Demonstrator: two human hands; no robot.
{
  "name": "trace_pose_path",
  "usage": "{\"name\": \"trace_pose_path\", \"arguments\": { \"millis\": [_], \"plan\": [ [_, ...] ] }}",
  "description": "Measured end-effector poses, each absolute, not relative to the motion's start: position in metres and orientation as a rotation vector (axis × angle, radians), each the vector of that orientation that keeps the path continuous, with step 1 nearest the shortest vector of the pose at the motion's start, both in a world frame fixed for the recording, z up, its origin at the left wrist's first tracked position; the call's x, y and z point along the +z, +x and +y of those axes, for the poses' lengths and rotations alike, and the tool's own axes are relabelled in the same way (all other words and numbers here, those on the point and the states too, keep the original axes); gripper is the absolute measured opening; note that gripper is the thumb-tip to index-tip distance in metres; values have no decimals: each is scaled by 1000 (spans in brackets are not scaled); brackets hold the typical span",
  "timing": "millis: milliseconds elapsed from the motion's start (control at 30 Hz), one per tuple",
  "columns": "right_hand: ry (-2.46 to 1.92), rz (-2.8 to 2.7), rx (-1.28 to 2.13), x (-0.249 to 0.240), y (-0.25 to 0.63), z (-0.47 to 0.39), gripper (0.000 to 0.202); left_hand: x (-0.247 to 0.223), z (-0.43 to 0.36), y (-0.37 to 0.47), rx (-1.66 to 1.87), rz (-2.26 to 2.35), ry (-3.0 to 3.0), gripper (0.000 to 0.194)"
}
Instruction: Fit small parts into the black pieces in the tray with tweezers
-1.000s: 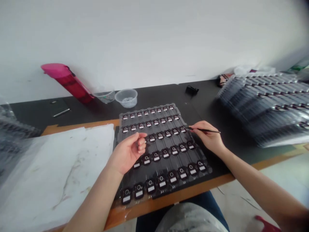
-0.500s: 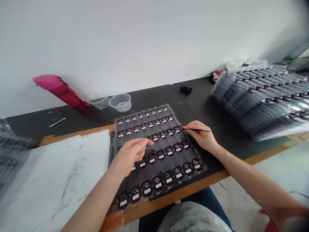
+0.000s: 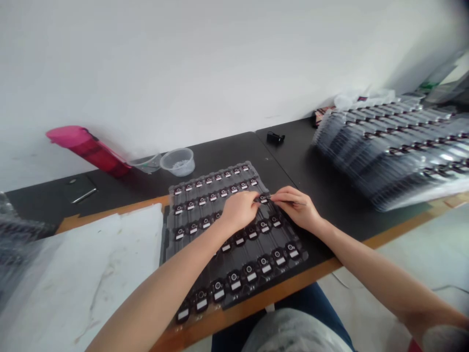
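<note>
A clear plastic tray (image 3: 234,264) holds rows of small black parts, each with a ring and a white label. My left hand (image 3: 241,210) reaches over the tray, its fingertips together at the left side of a black part (image 3: 263,198) near the right end of the third row. Whether anything is between those fingertips is hidden. My right hand (image 3: 298,208) is at the tray's right edge, fingers closed on a thin dark tool, mostly hidden now, whose tip points at the same part.
Behind the tray stands a clear round tub (image 3: 178,163) beside a pink and red case (image 3: 88,149). White sheet (image 3: 120,264) lies left; a metal rod (image 3: 84,195) lies beyond it. Stacked trays (image 3: 384,151) stand at right, a small black object (image 3: 275,137) at the back.
My left hand has moved right and away from me, to the part by my right hand. The tool in my right hand now shows less. The view has shifted slightly.
</note>
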State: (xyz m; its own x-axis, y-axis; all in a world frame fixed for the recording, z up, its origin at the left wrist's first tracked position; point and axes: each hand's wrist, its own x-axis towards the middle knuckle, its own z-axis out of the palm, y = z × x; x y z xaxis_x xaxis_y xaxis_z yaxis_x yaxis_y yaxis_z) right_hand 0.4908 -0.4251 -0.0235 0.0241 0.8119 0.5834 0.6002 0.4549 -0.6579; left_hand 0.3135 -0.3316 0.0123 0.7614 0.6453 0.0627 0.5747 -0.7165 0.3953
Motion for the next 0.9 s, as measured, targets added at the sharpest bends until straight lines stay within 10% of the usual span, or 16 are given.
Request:
{"name": "trace_pose_path", "arguments": {
  "millis": [900],
  "plan": [
    [-1236, -1540, 253, -15, 496, -427, 13, 5, -332, 332, 92, 793, 2886, 36]
  ]
}}
